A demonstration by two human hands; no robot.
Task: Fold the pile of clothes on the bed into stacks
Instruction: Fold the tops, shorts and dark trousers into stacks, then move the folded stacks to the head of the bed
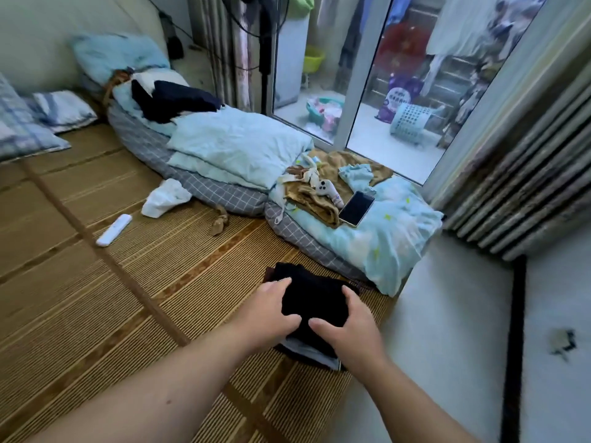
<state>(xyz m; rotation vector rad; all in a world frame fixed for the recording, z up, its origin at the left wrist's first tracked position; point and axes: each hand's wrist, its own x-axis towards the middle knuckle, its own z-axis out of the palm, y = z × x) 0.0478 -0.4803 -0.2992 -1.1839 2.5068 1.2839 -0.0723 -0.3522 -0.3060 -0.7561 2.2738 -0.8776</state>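
The folded black knit garment (315, 302) lies atop a small stack of dark and grey clothes (307, 351) on the woven straw bed mat (128, 314). The left hand (271, 310) and right hand (350, 330) each have a curled grip clamped round its sides. It looks soft, light and floppy, so it is probably best held under both side edges to keep the folds from slumping.

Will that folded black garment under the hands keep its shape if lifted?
Doubtful: the black garment looks soft, bunching between the left hand and right hand, so it would likely sag and unfold. It seems light; the woven mat should curb sliding.
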